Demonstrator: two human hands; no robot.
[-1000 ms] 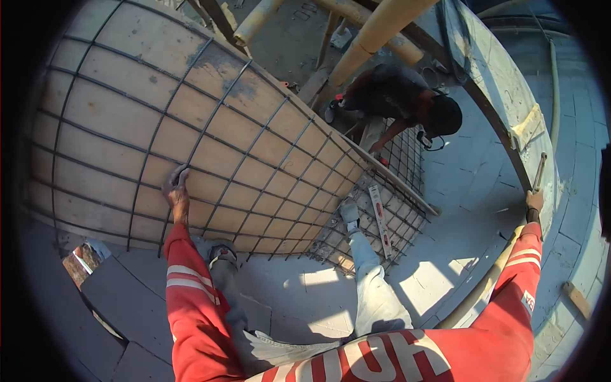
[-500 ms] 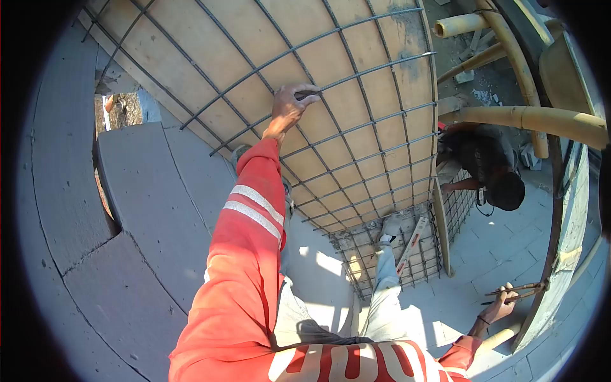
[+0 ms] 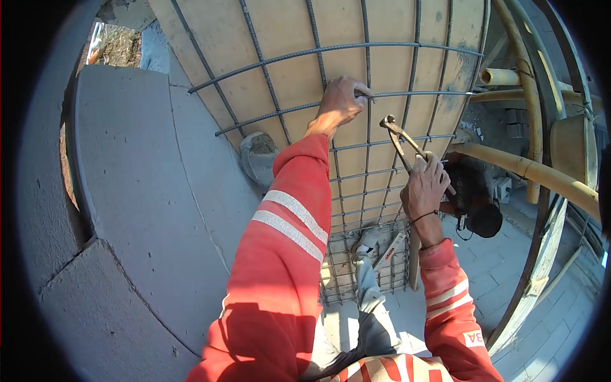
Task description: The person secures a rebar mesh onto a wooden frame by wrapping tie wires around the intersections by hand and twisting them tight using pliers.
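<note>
My left hand (image 3: 344,102) is closed in a pinch at a crossing of the rebar grid (image 3: 391,94); whatever sits between the fingertips is too small to make out. A pair of tying pincers (image 3: 398,135) is in my right hand (image 3: 425,188), its fingers wrapped round the handles. The pincers' jaws point up and left, apart from the crossing and a little below and right of my left hand. Behind the steel bars lies a tan formwork board (image 3: 293,83).
Grey blocks (image 3: 127,159) form the surface at left, with a gap beside them. Bamboo poles (image 3: 528,167) cross at right. Another person (image 3: 474,197) bends low beyond the board. A level (image 3: 389,251) lies on the lower mesh, beside my foot (image 3: 366,242).
My right hand has come up from the lower right, bringing the pincers close to the grid. My left hand stays pinched at the bars. The view has shifted.
</note>
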